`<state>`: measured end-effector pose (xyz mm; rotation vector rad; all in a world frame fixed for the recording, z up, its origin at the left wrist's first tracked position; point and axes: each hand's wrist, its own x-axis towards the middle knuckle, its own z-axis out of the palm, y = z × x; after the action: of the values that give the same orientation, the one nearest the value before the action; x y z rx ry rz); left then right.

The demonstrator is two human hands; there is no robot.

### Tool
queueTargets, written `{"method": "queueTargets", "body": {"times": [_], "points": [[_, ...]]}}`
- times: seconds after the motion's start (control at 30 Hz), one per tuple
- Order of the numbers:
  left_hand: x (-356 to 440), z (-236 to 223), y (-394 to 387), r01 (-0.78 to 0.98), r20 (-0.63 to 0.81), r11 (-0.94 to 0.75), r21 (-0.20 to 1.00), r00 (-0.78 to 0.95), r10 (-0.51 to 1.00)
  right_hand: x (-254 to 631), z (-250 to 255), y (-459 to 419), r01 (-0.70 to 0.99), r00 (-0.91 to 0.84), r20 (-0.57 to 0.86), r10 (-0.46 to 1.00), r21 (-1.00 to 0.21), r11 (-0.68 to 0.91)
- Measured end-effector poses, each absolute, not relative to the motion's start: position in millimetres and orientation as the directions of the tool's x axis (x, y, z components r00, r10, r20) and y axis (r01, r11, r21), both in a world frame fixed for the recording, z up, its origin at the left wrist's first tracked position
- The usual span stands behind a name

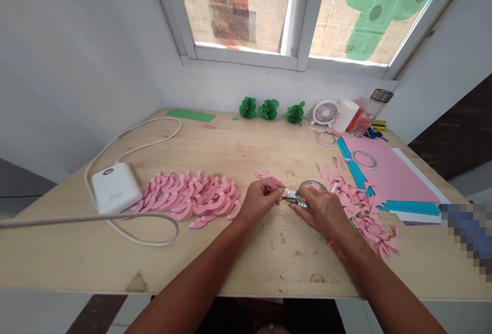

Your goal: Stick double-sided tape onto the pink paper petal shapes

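My left hand [261, 200] is closed in a pinch on a small pink paper piece [271, 186] near the middle of the wooden table [230, 252]. My right hand [321, 210] is closed on small scissors [294, 198], whose blades point left toward the pink piece. A roll of clear tape [313, 185] lies just behind my right hand. A pile of curved pink paper petals [192, 198] spreads out to the left of my left hand. Pink paper scraps [365, 211] lie to the right of my right hand.
A white power bank [114, 187] with a looping cable [134, 144] sits at the left. Pink, blue and white sheets [388, 175], tape rings, a small white fan [325, 112], a bottle [371, 111] and three green paper ornaments [269, 109] stand toward the back and right.
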<state>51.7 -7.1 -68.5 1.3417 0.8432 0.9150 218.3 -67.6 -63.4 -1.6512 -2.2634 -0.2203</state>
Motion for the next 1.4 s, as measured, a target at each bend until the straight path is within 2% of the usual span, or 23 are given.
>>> {"method": "queueTargets", "body": {"times": [0.2,0.43,0.67,0.87,1.07,1.3,1.4], "points": [[51.3,-77.1,-5.8,-0.032,0.115,-0.112,0.993,0.423,0.899,217.9,-62.5,-68.2,0.944,-0.272,0.351,0.896,-0.081,0.319],[47.3,-80.8,-8.5,0.158,0.247,-0.338,0.928,0.420,0.873,217.3,-61.2,-69.0,0.947,-0.245,0.322,0.915,-0.122,0.296],[49.1,-79.7,-11.6,0.268,0.327,-0.439,0.858,0.374,0.868,215.3,-60.1,-68.9,0.946,-0.229,0.323,0.918,-0.149,0.289],[49.7,-73.8,-14.0,0.207,0.317,-0.387,0.899,0.305,0.898,216.7,-60.8,-68.4,0.959,-0.178,0.296,0.938,-0.162,0.233],[51.4,-71.0,-12.1,-0.030,0.212,-0.213,0.977,0.303,0.929,218.0,-59.4,-68.3,0.964,-0.146,0.267,0.952,-0.176,0.197],[53.5,-70.4,-13.0,-0.115,0.141,-0.111,0.987,0.298,0.944,224.5,-58.4,-65.2,0.938,0.028,0.247,0.969,-0.342,0.060],[53.8,-71.2,-14.5,-0.107,0.148,-0.120,0.987,0.315,0.938,226.5,-58.8,-64.6,0.937,0.054,0.250,0.967,-0.346,0.038]]}}
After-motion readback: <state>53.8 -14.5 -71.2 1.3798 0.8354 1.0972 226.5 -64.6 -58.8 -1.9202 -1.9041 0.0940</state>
